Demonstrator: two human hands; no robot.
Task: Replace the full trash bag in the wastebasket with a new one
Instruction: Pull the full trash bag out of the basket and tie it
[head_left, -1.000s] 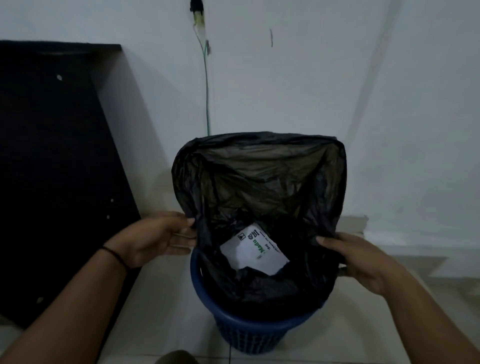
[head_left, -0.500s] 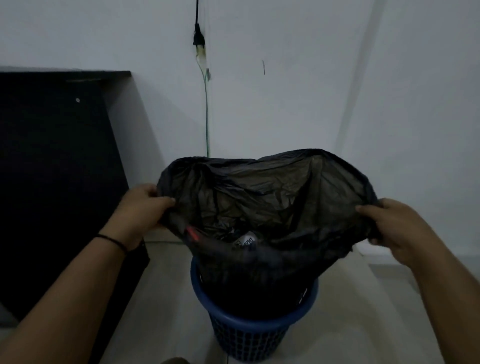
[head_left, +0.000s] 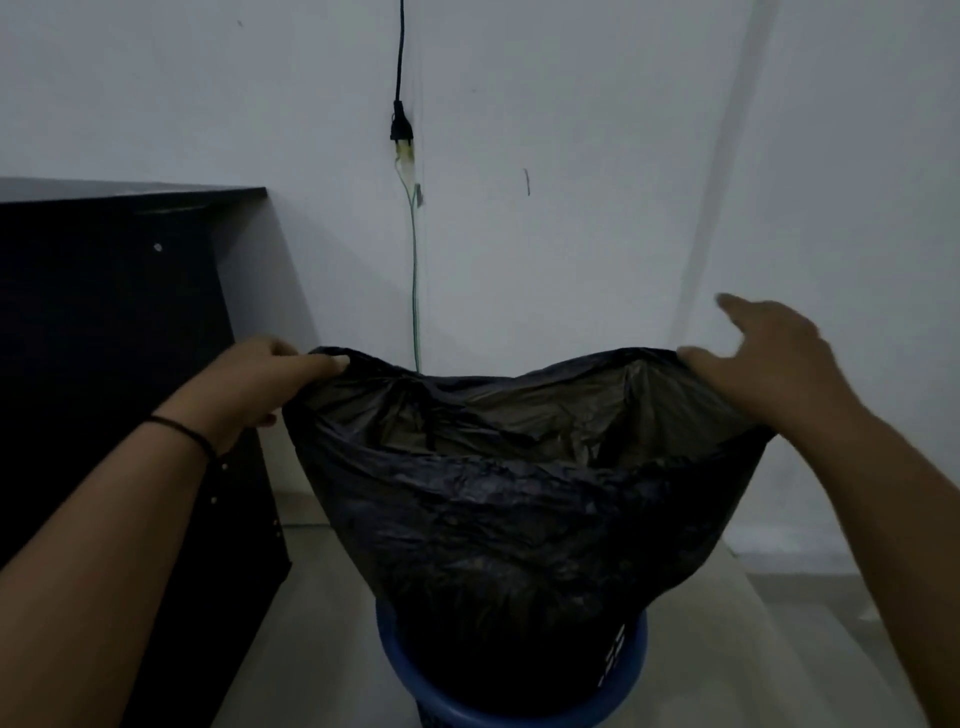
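A black trash bag (head_left: 524, 499) stands pulled up out of a blue wastebasket (head_left: 631, 675), its lower part still inside the basket and its mouth stretched wide between the person's two hands. The left hand (head_left: 260, 387) grasps the bag's left upper edge, fingers curled round the gathered plastic with the thumb on top; a thin black band (head_left: 182, 431) circles that wrist. The right hand (head_left: 769, 358) pinches the bag's right upper edge between thumb and lower fingers, while its forefinger lifts free and points up and to the left. The bag's rim sags in a shallow curve between the two grips, and the inside shows crumpled, slightly translucent plastic; what lies in it cannot be made out in the dim light. Only the basket's near rim and a patch of its lattice wall show below the bag, at the lower edge of the view. The basket stands on a pale floor (head_left: 753, 649) near a white wall (head_left: 571, 182). A dark cabinet (head_left: 104, 338) stands to the left of the basket, against the wall. On the wall above the bag a black plug (head_left: 401, 127) hangs from a cord, with a thin green wire (head_left: 414, 291) running down behind the bag's rim.
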